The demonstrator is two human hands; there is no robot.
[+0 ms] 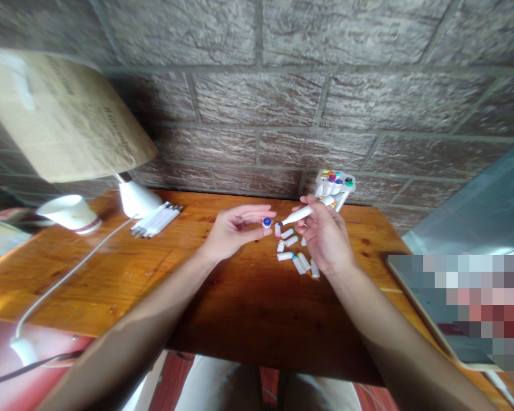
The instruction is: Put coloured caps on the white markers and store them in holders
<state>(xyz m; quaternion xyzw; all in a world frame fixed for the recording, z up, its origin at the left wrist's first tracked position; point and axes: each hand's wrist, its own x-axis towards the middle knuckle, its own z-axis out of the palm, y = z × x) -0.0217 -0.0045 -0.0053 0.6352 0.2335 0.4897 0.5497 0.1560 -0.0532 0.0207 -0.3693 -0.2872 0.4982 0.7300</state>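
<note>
My left hand (235, 228) hovers over the wooden table (223, 285) and pinches a small blue-topped marker cap (266, 222) between thumb and fingertips. My right hand (325, 234) is closed round a white marker (305, 212) whose bare tip points left toward that cap. Several loose white caps (292, 251) with coloured ends lie on the table between and under the two hands. A clear holder of coloured markers (334, 184) stands just behind my right hand, against the brick wall.
A row of white markers (156, 221) lies at the left rear beside a white lamp base (137, 197) and its cable (68, 274). A cardboard box (60, 114) hangs over the left. A white cup (71, 212) sits far left; a glass pane (475, 228) is at right.
</note>
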